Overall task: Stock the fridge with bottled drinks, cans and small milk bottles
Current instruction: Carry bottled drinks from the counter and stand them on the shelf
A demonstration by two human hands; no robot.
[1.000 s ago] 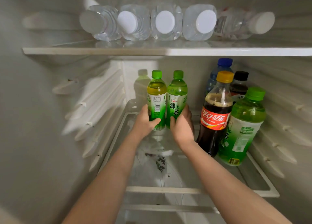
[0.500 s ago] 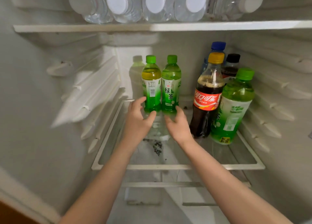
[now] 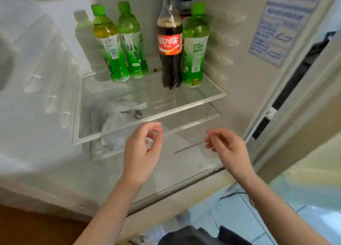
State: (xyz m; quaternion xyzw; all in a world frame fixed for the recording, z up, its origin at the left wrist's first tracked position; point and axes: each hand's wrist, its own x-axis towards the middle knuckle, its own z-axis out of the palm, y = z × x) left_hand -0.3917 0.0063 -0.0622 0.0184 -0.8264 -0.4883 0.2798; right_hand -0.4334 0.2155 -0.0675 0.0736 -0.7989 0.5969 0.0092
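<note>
Head view: upper centre of the frame, three green tea bottles (image 3: pixel 195 47) and one cola bottle (image 3: pixel 169 43) stand on the glass shelf (image 3: pixel 212 100). Below, left hand (image 3: pixel 143 150) and right hand (image 3: pixel 227 147) hover loosely curled, empty.

A blue printed sticker (image 3: pixel 282 25) clung to the inner side wall. Pale floor tiles (image 3: pixel 245 219) showed below, a dark cable (image 3: pixel 232 196) trailing across them.
</note>
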